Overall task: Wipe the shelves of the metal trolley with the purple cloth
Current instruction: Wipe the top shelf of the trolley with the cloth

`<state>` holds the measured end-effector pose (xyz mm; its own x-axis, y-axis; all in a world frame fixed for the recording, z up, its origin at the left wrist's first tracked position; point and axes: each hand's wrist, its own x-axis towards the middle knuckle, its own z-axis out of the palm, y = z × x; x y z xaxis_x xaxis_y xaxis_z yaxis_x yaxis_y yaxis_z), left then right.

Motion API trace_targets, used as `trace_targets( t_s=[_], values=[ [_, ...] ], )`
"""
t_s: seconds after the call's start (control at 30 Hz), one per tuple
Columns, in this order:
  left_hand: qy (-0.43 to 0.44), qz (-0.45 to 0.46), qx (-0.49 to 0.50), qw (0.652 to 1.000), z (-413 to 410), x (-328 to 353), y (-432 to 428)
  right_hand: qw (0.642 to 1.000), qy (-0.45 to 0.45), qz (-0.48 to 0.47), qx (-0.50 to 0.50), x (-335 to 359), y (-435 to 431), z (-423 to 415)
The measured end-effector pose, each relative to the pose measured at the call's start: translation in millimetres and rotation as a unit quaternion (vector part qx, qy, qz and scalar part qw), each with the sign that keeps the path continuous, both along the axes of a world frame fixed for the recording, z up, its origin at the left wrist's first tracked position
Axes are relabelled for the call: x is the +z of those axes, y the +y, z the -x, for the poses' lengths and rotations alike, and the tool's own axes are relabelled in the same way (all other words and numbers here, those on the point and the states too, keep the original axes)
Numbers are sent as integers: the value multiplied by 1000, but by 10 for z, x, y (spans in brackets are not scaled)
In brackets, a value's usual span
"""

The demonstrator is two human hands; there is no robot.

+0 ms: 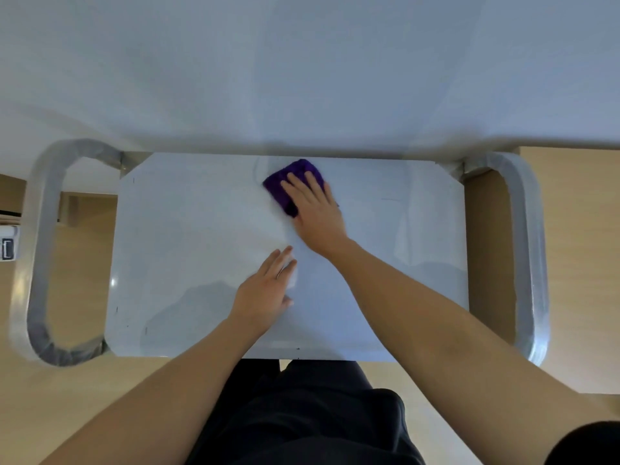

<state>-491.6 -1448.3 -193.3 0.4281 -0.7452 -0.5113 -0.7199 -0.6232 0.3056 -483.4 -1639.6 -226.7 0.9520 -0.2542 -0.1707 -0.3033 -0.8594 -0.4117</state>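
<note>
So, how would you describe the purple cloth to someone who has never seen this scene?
Find the metal trolley and look at its flat top shelf. Near the far edge, about midway, the right hand presses on the purple cloth. It is the only dark, coloured thing on that pale shelf.

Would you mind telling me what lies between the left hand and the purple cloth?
Only bare shelf, seen in the head view, separates the left hand from the purple cloth.
</note>
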Motion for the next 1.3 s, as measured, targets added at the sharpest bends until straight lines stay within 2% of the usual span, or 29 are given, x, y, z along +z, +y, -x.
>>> trace_targets(
  t_s=[0.17, 0.33, 0.4, 0.47, 0.53, 0.6, 0.67, 0.73, 0.83, 0.93, 1.0, 1.1, 1.17, 1.23, 1.3],
  values=[
    [-21, -1, 62, 998, -223, 37, 253, 977, 26, 10, -210, 1, -146, 250],
    [-53, -40, 116, 991, -481, 69, 730, 932, 88, 46, -348, -8, 425, -166],
    [-55, -58, 120, 990, -539, 82, 952, 954, 88, 66, -279, -12, 815, -342],
    [-54, -70, 121, 989, -565, 85, 1139, 988, 59, 69, -128, -33, 1213, -400],
    [-55, -75, 113, 989, -583, 83, 1268, 997, 40, 58, 11, -29, 1454, -336],
    [-55, -68, 93, 992, -613, 76, 1349, 997, 22, 41, 58, -17, 1405, -262],
    [-46, -50, 79, 994, -658, 69, 1401, 999, 11, 30, 13, 9, 1207, -170],
    [-38, -37, 71, 996, -705, 63, 1431, 994, 18, 21, -103, 25, 936, -9],
    [-28, -29, 64, 997, -751, 53, 1435, 960, 49, 45, -273, 47, 711, 291],
    [-29, -22, 55, 998, -775, 47, 1448, 924, 60, 39, -375, 24, 1067, 283],
    [-29, -17, 48, 998, -803, 43, 1472, 933, 54, 38, -354, 12, 1543, 167],
    [-27, 0, 38, 999, -872, 50, 1521, 983, 26, 48, -178, -25, 2210, 104],
    [-36, 5, 26, 999, -940, 52, 1557, 996, 18, 20, -87, -33, 2256, 102],
    [-36, 18, 30, 999, -1024, 46, 1592, 997, 3, 3, -73, -25, 2014, 66],
    [-33, 24, 58, 997, -1102, 35, 1634, 992, -7, 12, -122, -29, 1655, 28]
  ],
)
